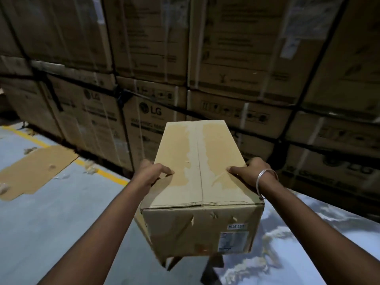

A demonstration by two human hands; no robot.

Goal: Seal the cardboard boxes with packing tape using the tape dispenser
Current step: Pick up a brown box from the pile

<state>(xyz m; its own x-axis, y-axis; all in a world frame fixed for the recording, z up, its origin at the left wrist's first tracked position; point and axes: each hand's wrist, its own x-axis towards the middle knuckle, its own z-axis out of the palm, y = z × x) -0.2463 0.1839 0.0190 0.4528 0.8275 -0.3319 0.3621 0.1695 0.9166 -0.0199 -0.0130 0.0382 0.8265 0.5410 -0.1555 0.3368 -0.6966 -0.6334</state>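
A long brown cardboard box (213, 161) is held up in front of me, its two top flaps closed along a centre seam with pale torn patches beside it. My left hand (151, 171) grips the box's left side, thumb curled over the top edge. On the opposite side my right hand (247, 171), with a metal bangle at the wrist, grips the right edge with the thumb on top. A small label sits on the near end face. No tape dispenser is in view.
A wall of large stacked, strapped cartons (144, 112) stands close ahead. A flattened cardboard sheet (35, 171) lies on the grey floor at left, beside a yellow floor line (107, 173). A surface with a cloud-patterned cover (308, 243) is at lower right.
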